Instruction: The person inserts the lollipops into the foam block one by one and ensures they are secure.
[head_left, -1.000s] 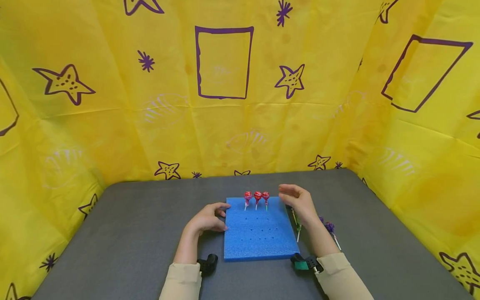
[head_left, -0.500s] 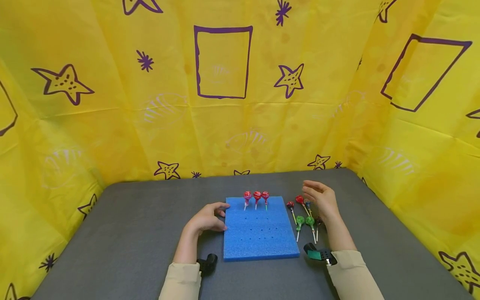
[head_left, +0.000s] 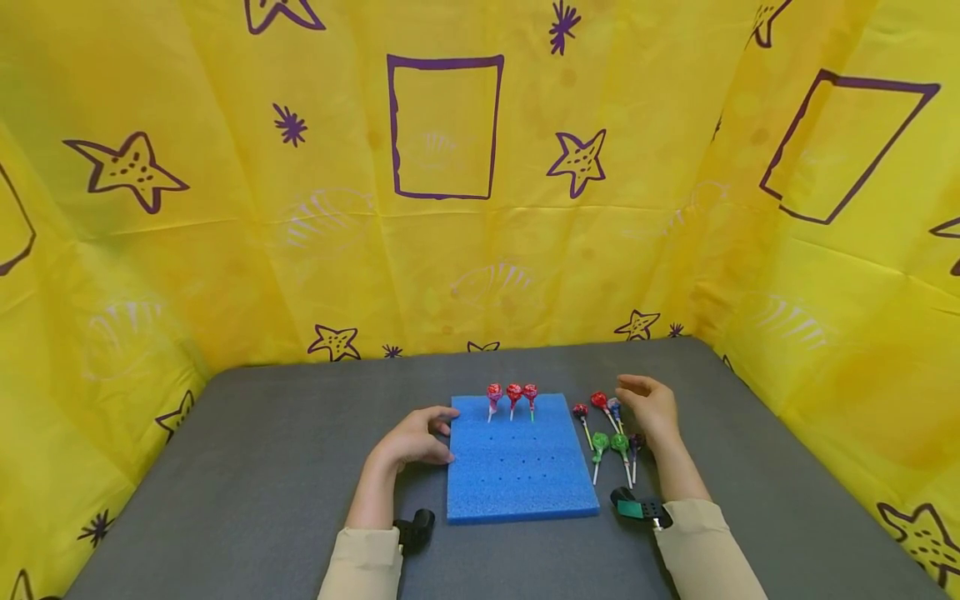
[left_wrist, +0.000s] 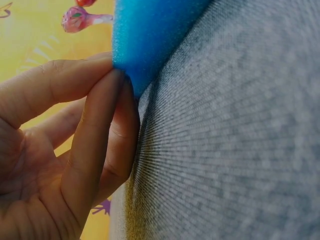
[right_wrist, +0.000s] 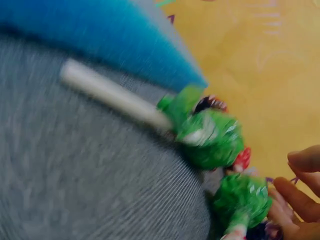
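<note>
Yellow star-printed sheeting (head_left: 225, 250), seemingly plastic; grey tabletop (head_left: 262, 467)

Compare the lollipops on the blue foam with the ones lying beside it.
The three lollipops in the foam block stand upright, sticks pushed into its far row of holes; the loose lollipops lie flat on the grey table to the right of the block.
The standing ones all have red heads; the loose ones are mixed: green, red, dark.
Both groups are wrapped, with pale sticks.
</note>
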